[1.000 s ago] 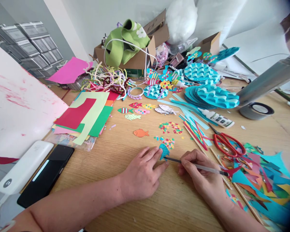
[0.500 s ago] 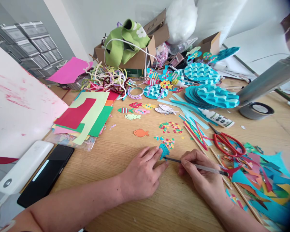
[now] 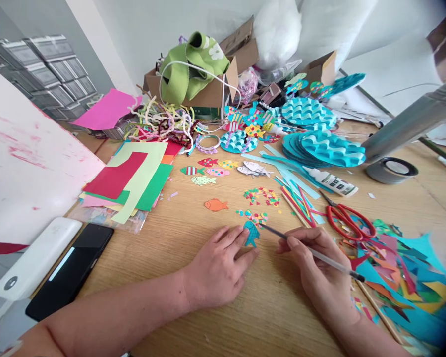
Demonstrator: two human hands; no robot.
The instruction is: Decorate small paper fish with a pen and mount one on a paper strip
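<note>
A small blue paper fish (image 3: 251,234) with dark line marks lies on the table. My left hand (image 3: 221,267) rests flat beside it, fingers spread, fingertips at the fish's left edge. In my right hand (image 3: 315,267) a thin pen (image 3: 329,260) is pinched, its dark tip near the fish's upper right side. Just above the fish are small round paper bits (image 3: 258,217), and higher up a group of tiny cut pieces (image 3: 262,196). An orange paper fish (image 3: 216,204) lies to the upper left, with several patterned fish (image 3: 218,172) beyond it.
Red-handled scissors (image 3: 345,221), a glue bottle (image 3: 332,182) and paper scraps (image 3: 412,277) are on the right. Coloured sheets (image 3: 148,173), a phone (image 3: 72,270) and a white power bank (image 3: 37,258) lie left. Blue wavy discs (image 3: 330,148) are stacked behind.
My right hand has turned the pen, and its tip has moved up from the fish's tail area to near its upper right side. My left hand has stayed in place.
</note>
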